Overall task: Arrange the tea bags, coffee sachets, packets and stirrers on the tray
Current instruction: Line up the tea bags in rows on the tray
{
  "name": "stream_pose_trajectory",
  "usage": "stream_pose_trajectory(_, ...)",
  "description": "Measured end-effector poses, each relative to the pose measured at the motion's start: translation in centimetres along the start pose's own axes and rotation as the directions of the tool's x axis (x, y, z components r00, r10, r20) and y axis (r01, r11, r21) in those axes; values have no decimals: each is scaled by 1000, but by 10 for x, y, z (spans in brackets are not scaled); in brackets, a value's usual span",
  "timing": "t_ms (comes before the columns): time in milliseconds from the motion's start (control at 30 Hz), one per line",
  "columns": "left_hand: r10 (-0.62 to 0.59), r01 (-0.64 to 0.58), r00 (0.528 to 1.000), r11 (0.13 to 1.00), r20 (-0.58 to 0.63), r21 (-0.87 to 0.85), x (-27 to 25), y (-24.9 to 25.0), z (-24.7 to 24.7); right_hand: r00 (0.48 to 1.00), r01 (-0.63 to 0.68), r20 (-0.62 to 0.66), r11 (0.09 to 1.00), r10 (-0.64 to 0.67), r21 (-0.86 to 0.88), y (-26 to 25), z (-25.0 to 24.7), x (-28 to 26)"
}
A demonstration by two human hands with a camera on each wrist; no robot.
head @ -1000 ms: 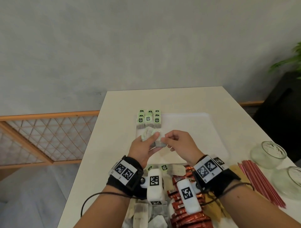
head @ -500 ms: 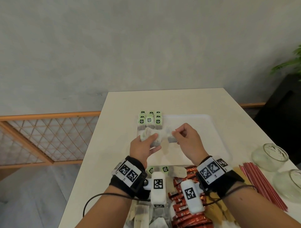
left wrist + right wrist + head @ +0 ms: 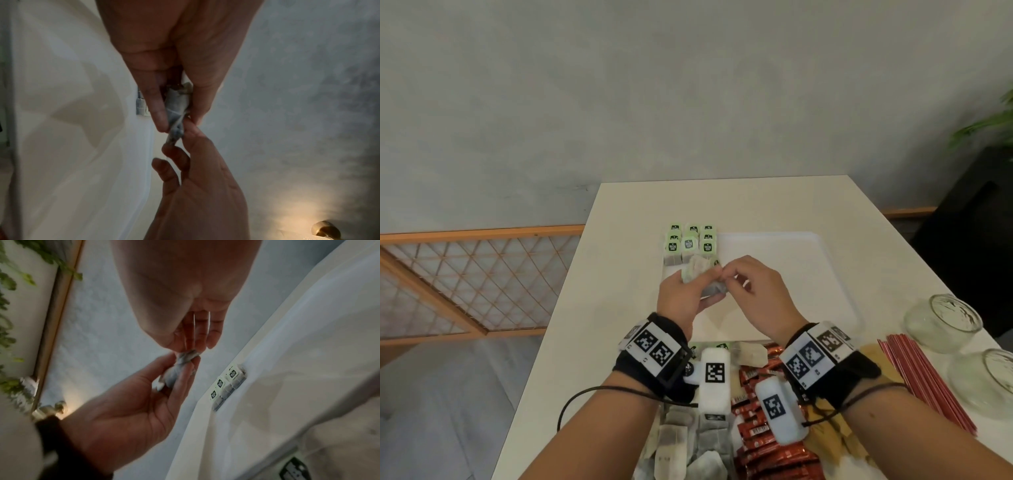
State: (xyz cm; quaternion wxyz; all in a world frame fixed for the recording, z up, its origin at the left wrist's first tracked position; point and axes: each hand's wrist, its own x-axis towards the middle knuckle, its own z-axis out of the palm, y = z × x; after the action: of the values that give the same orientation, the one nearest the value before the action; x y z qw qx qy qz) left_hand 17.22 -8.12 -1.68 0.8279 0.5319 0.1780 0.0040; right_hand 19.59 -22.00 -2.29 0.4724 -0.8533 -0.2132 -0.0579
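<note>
The step in hand looks like peeling 1 tea bag off a held bunch so it can join the rows on the tray. To do it well, the pull should be slow and sideways, so the strings and tags do not snag and drag a second bag along; the bag should then go down flat, tag facing up, in line with the others.

At the centre of the head view, the left hand point(image 3: 681, 301) is curled round a small bunch of grey-white paper tea bags point(image 3: 700, 274), thumb on top, fingers beneath. The right hand point(image 3: 753, 294) meets it just to the right, pinching 1 end of a bag between thumb and fingertips point(image 3: 190, 340), its other fingers loosely bent. In the left wrist view the bag is twisted and taut between both hands.

The hands hover above the flat white rectangular tray point(image 3: 808, 274). In its upper left corner lie 9 green-tagged tea bags point(image 3: 690, 243) in 3 rows. Along the bottom of the frame wait loose tea bags point(image 3: 674, 442), red coffee sachets point(image 3: 756, 431), and thin red stirrers point(image 3: 928, 380) at right.
</note>
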Motion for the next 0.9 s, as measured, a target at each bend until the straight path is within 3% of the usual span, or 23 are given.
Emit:
stream_pose_trajectory(133, -34, 34, 999, 999, 17, -6, 2, 5, -5, 993, -90, -71, 990, 98, 105, 2, -11, 10)
stream_pose_trajectory(300, -89, 77, 988, 993, 127, 91, 1, 5, -7, 982, -137, 144, 985, 121, 107, 7, -19, 25)
stream_pose_trajectory(433, -90, 76, 988, 991, 123, 114, 8, 1, -12, 978, -159, 158, 979, 137, 131, 12, -15, 32)
stream_pose_trajectory(600, -82, 88, 996, 974, -37, 208, 24, -5, -36, 940, -303, 231, 924, 250, 234, 28, 3, 44)
stream_pose_trajectory(700, -62, 89, 989, 973, -134, 211, 36, -6, -54, 890, -400, 303, 902, 340, 162, 47, 18, 55)
stream_pose_trajectory(800, -94, 115, 978, 988, -185, 106, 46, -2, -68, 869, -406, 327, 913, 371, 44, 58, 34, 74)
stream_pose_trajectory(900, -120, 132, 968, 990, -222, 42, 58, 3, -77, 893, -362, 289, 932, 344, 8, 57, 50, 98)
